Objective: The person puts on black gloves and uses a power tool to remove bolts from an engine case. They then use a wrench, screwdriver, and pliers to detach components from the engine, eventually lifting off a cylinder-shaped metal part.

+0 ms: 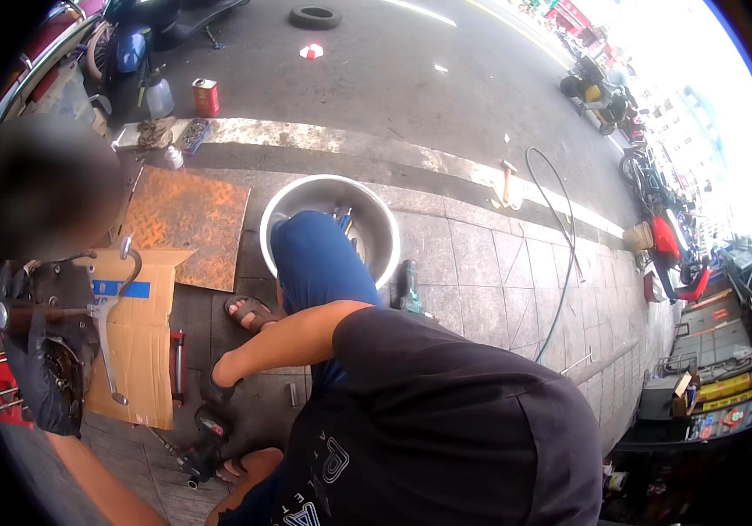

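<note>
At the left, my left hand (50, 386), in a black glove, lies against a dark, greasy engine (67, 361), its fingers curled round the edge. A bent metal lever (109, 337) stands out from the engine over a flattened cardboard sheet (146, 346). My right hand (218, 386), also black-gloved, reaches down beside my knee onto a black and red cordless power tool (201, 451). It appears closed on the tool, though most of its fingers are hidden. A small metal cylinder (294, 394) lies on the paving nearby.
A metal basin (385, 223) with tools stands behind my knee. Beyond the cardboard lies a rusty plate (188, 223). A green-black power tool (411, 289), a hammer (507, 184) and a hose (569, 254) are farther right. A blurred patch (43, 186) covers the left side.
</note>
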The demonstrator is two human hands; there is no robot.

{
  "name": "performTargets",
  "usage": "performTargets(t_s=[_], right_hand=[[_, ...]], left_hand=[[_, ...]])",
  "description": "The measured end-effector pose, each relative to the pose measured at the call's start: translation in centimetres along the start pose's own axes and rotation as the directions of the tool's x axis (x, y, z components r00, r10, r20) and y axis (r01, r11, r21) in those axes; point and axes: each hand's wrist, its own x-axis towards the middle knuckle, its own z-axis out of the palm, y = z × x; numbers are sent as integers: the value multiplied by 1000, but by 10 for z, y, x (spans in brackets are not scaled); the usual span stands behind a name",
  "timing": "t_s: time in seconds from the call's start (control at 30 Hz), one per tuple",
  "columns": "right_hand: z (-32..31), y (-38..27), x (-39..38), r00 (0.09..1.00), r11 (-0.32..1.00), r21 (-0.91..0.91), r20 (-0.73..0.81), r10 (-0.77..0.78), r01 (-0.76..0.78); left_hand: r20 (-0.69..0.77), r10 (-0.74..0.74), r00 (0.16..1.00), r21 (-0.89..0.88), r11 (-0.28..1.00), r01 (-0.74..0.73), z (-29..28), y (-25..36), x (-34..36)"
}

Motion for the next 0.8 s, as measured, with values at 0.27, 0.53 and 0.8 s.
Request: performTargets(t_s=[0.27, 0.53, 0.8], right_hand=[[-146, -140, -133, 827, 885, 164, -463, -320, 435], [-221, -195, -150, 310, 823, -23, -920, -240, 568], [-226, -193, -128, 324, 866, 29, -933, -156, 500]], left_hand=[[-101, -81, 992, -65, 995, 75, -35, -5, -14], [99, 64, 993, 143, 987, -78, -94, -35, -54], [-6, -628, 778, -165, 768, 618, -225, -129, -296]])
